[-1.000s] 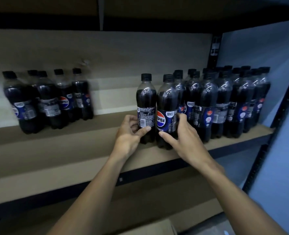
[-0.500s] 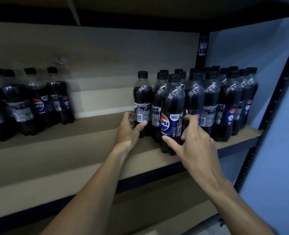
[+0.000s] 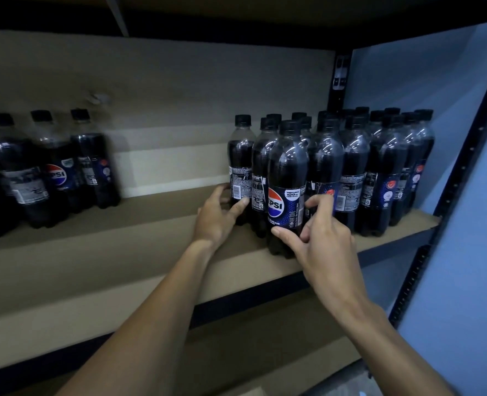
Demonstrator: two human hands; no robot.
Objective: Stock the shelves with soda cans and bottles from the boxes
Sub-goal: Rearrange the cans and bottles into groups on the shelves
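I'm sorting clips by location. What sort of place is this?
Likely a shop stockroom: a metal rack with plain board shelves, packed rows of cola bottles, and the left hand gripping the end bottle, the right hand the front bottle, lining them up.

Black-capped dark cola bottles stand upright on the brown shelf (image 3: 122, 252); a tight cluster (image 3: 379, 167) at its right end, a smaller group (image 3: 56, 172) far left. The front bottle (image 3: 286, 178) shows its Pepsi logo; the leftmost bottle (image 3: 240, 155) of the cluster, its barcode.
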